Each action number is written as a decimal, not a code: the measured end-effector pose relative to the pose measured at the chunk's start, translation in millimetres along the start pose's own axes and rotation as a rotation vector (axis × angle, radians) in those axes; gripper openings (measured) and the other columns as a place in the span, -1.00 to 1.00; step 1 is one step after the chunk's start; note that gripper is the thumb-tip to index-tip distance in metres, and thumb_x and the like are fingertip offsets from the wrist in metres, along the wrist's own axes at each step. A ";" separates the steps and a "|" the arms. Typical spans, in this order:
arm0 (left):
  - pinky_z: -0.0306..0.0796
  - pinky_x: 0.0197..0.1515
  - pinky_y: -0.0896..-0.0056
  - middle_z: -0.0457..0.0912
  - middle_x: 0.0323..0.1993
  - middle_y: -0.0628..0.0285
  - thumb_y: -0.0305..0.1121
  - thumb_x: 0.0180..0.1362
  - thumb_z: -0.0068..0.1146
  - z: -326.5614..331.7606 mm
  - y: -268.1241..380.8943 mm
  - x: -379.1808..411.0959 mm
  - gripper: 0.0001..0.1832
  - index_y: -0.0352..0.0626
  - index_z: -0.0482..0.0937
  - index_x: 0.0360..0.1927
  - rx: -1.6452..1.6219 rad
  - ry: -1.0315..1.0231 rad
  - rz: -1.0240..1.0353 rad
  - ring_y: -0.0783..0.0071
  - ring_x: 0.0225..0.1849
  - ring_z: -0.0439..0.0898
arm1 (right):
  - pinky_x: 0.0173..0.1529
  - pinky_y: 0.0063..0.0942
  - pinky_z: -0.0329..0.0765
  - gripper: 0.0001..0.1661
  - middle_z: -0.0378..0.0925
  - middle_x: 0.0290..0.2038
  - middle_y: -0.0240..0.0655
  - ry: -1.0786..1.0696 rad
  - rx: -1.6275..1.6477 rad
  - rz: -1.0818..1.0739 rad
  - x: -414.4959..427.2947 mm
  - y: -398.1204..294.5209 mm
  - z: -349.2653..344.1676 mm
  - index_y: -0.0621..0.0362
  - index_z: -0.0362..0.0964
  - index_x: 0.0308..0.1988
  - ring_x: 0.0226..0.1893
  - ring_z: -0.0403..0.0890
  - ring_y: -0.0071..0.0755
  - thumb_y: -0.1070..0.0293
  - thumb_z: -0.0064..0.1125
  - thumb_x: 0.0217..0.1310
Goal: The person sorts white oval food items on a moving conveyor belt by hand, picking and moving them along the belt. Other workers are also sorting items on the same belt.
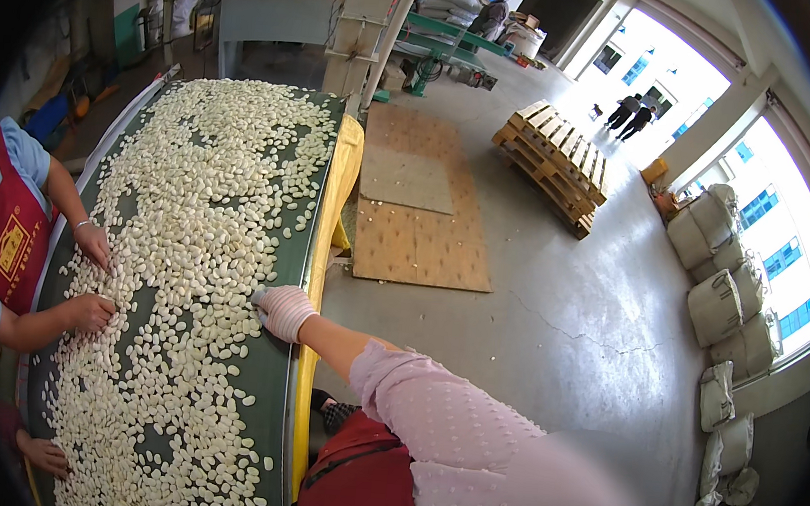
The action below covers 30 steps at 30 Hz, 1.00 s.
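Both of my hands are out of view. Before me a dark green conveyor belt [289, 258] stretches away, thickly spread with large white beans [199, 237] and showing through in small gaps. Along its right side runs a yellow cover [340, 169]. From the right, a co-worker's hand in a striped glove [286, 313] reaches onto the beans; the arm has a pink sleeve. On the left, another co-worker's two bare hands, one farther [94, 246] and one nearer [91, 312], are at the beans. A third person's hand [46, 454] rests by the near left edge.
Plywood sheets [420, 247] lie on the floor right of the belt. Wooden pallets [553, 161] are stacked beyond them. Large white sacks [715, 306] line the right wall. Green machinery [443, 42] and a person [492, 14] are at the back; two people walk near the bright doorway.
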<state>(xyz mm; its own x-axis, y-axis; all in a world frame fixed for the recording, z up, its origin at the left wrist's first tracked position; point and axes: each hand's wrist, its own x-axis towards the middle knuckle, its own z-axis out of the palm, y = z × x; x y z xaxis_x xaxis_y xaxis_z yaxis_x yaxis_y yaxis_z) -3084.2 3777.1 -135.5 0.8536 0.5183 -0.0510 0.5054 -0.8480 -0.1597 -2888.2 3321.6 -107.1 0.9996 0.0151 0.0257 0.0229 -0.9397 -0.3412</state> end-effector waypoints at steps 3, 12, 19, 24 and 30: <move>0.17 0.19 -0.41 0.20 0.39 -0.04 0.34 0.25 -0.31 1.2 7.2 -24.6 -0.23 0.15 0.24 0.41 0.029 0.021 0.078 -0.11 0.33 0.28 | -0.24 -0.08 0.54 -0.74 0.60 -0.41 -0.10 -0.015 0.003 0.033 -6.8 -2.4 0.4 0.12 0.55 -0.23 -0.35 0.62 0.06 0.23 0.03 0.20; -0.09 0.43 -0.09 0.16 0.43 0.04 0.17 0.34 -0.24 12.3 1.6 -53.8 -0.32 0.11 0.16 0.45 0.025 -0.138 0.099 0.08 0.43 0.13 | -0.07 -0.08 0.52 -0.73 0.62 -0.30 -0.01 -0.057 0.067 0.068 -16.7 -28.5 -0.5 0.13 0.55 -0.28 -0.20 0.62 0.12 0.27 0.05 0.03; -0.17 0.43 -0.28 0.32 0.29 -0.06 0.17 0.12 0.06 34.6 -54.5 -78.3 -0.28 -0.04 0.41 0.27 -0.192 0.084 0.143 -0.01 0.34 0.25 | -0.02 -0.16 0.52 -0.67 0.63 -0.16 -0.12 0.058 0.006 -0.005 -34.3 -35.6 29.3 0.04 0.54 -0.07 -0.11 0.61 0.00 0.16 0.03 0.27; -0.05 0.38 -0.26 0.35 0.24 -0.11 0.10 0.12 0.13 25.6 -55.7 -122.6 -0.34 -0.10 0.46 0.19 -0.305 0.161 0.190 -0.05 0.31 0.27 | -0.01 -0.17 0.52 -0.69 0.61 -0.14 -0.09 0.066 0.001 0.000 -39.8 -40.5 38.1 -0.04 0.51 -0.04 -0.10 0.59 0.05 0.17 0.07 0.25; 0.06 0.38 -0.10 0.40 0.14 -0.10 -0.06 0.14 0.18 -2.2 -49.0 -151.1 -0.49 -0.20 0.55 0.05 -0.429 0.196 0.196 -0.04 0.23 0.32 | -0.26 -0.51 0.53 -0.62 0.59 -0.36 -0.31 -0.343 0.868 0.222 -66.3 -81.8 42.2 0.16 0.50 0.04 -0.41 0.53 -0.52 0.32 0.04 0.26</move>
<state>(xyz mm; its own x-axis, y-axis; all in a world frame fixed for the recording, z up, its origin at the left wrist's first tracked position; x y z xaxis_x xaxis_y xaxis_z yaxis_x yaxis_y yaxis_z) -3237.6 3740.0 -117.8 0.9244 0.3493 0.1535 0.3043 -0.9176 0.2558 -2955.5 3412.0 -120.6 0.9308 0.0959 -0.3527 -0.2992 -0.3541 -0.8861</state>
